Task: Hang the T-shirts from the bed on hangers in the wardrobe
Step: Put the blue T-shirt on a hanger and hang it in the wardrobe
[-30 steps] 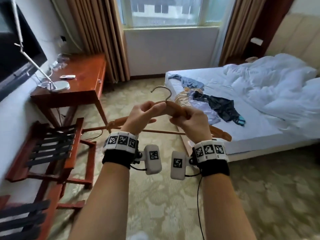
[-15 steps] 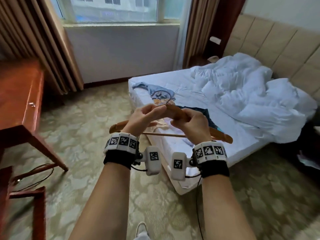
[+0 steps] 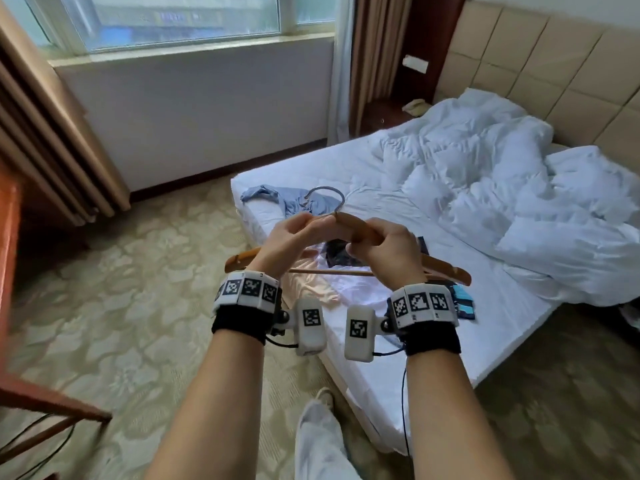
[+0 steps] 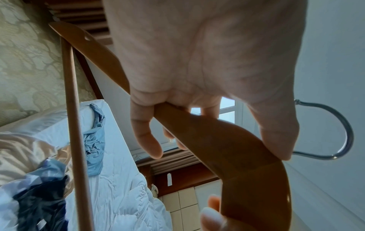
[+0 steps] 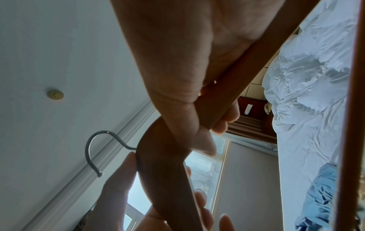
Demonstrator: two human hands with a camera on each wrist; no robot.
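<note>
**Bed nearer, desk nearly gone from view**

Since the earlier frames the view has swung right: the bed (image 3: 381,341) fills more of the frame. One wooden hanger (image 3: 360,228) is held above its corner, left hand (image 3: 294,237) and right hand (image 3: 384,247) each curled round a shoulder beside the hook. Several garments lie heaped below, a blue T-shirt (image 3: 294,202) apart; rumpled duvet (image 3: 502,202) beyond.

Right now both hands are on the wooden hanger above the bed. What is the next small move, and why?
Probably free the right hand and reach down for a T-shirt. Both it and the left hand grip the bare wooden hanger either side of its hook, and nothing hangs on it. The garments lie just beyond on the bed: the blue shirt further off, a white one under the hanger.
</note>
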